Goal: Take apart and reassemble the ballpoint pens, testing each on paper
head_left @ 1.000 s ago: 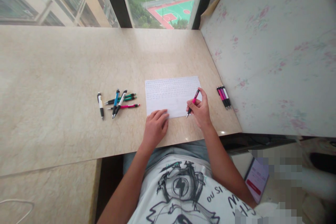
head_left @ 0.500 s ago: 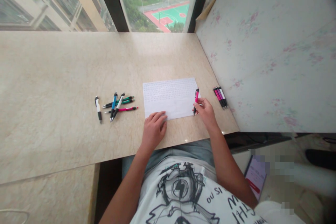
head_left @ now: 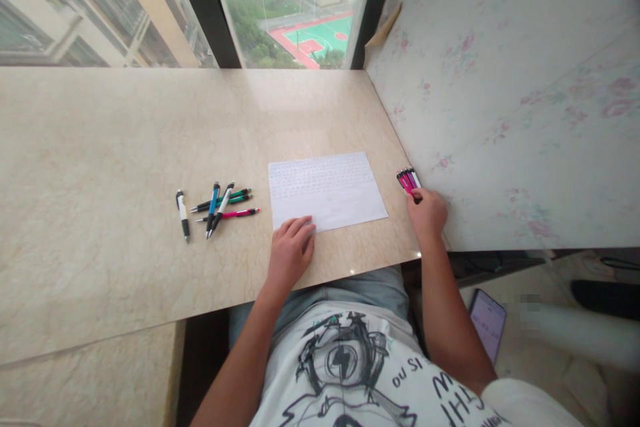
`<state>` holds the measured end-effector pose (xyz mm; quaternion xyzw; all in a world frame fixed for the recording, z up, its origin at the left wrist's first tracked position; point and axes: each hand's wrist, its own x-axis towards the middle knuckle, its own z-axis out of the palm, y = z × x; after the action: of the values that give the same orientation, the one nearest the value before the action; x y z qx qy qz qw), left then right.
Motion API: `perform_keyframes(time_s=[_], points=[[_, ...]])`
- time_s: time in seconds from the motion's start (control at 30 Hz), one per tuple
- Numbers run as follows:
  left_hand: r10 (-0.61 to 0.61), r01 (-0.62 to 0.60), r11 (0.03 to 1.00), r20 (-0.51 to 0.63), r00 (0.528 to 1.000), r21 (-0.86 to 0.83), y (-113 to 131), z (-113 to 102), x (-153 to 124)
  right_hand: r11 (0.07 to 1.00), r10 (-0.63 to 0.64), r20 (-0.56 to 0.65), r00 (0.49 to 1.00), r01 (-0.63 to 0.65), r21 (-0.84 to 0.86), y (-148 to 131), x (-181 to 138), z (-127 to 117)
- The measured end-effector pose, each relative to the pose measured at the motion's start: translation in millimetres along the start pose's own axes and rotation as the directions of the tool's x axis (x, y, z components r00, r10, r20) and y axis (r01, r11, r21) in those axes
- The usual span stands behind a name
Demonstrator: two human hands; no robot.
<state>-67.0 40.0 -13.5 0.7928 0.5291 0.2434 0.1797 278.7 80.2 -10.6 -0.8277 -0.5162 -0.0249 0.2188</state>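
Note:
At the right end of the marble-look counter, my right hand point(head_left: 428, 215) is closed on a pink pen point(head_left: 404, 182), its fingers covering the lower part. That pen lies at the left side of a small row of pens point(head_left: 414, 177), pink, purple and white, by the wall. My left hand point(head_left: 291, 248) rests flat, fingers stretched out, on the lower left edge of a sheet of paper point(head_left: 330, 203). Rows of handwriting fill the sheet's upper half.
Left of the paper lies a loose pile of pens: a blue pen point(head_left: 213, 203), a white pen point(head_left: 223, 204), green pens point(head_left: 241, 195) and a pink pen point(head_left: 240, 213). Another white pen point(head_left: 183, 215) lies apart. A flowered wall point(head_left: 500, 113) bounds the right side; a phone point(head_left: 487, 323) is below.
My right hand has carried the pink pen from above the paper's right edge over to the row of pens by the wall. My left hand has stayed on the paper. The view has shifted slightly.

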Motion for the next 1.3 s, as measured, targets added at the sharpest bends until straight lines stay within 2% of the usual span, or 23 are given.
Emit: perform_keyframes(time_s=[0.1,0.27,0.83,1.3], points=[[0.002,-0.002,1.0,0.002,1.0,0.007,0,0,0,0.998,0.006,-0.044,0.999,-0.009,-0.069,-4,0,3],[0.002,-0.002,1.0,-0.006,1.0,0.0,1,-1,0,0.995,0.013,-0.047,0.999,-0.017,-0.096,-9,-2,6],[0.003,-0.003,1.0,0.001,1.0,-0.007,3,-3,0,0.996,0.039,-0.095,0.995,-0.046,-0.075,-10,-2,14],[0.004,-0.003,0.999,-0.016,1.0,0.05,3,0,-3,0.996,0.067,-0.135,0.989,-0.073,-0.041,-16,-5,15]])
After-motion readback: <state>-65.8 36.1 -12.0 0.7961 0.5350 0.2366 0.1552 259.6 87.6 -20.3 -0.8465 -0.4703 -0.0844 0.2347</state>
